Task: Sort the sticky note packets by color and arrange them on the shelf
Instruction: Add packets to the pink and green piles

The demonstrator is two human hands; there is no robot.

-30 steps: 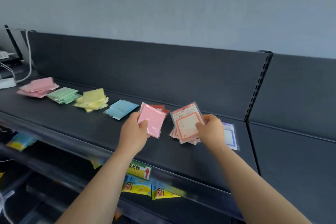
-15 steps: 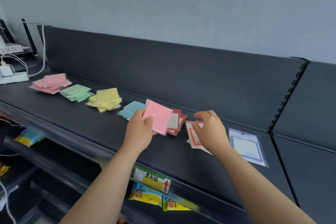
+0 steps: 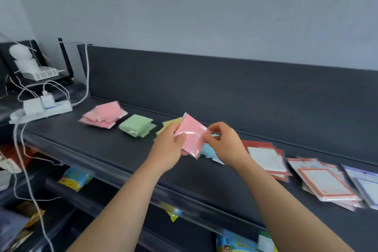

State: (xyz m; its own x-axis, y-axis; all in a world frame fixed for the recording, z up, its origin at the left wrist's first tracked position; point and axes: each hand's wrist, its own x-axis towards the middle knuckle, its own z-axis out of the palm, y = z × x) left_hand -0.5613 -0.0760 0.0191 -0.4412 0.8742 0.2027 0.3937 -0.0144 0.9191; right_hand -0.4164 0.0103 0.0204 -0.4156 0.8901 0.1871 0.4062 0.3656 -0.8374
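- Yellow pile (image 3: 170,126): only a corner peeks out from behind the left hand (image 3: 166,149) and the pink packet (image 3: 191,135) it grips.
- Blue pile (image 3: 206,149): mostly buried under that packet and the right hand (image 3: 226,145), which pinches the wrapper's edge.
- Left fingers slip behind the pink packet, out of sight.
- Purple-framed packet (image 3: 366,186) runs off the right edge, half of it lost.
- Print on the red-framed packets (image 3: 266,157): too smeared to read.
- Pink pile (image 3: 104,117): edges blurred, no telling how many lie there.
- Colourful packet on the lower shelf (image 3: 231,246): chopped by the bottom edge.
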